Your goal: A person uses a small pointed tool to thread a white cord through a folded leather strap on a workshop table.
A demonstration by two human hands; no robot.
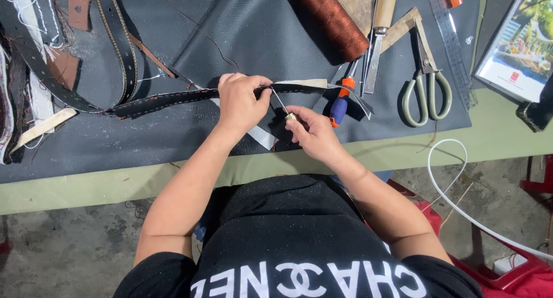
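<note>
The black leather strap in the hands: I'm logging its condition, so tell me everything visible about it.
The black leather strap is long and narrow, with a row of brownish stitching along its length. It lies nearly flat across the dark leather sheet, running from the left pile towards the middle. The left hand pinches its right end; the right hand holds a thin awl-like tool angled up to that end. A pale lining strip shows beyond the grip.
</note>
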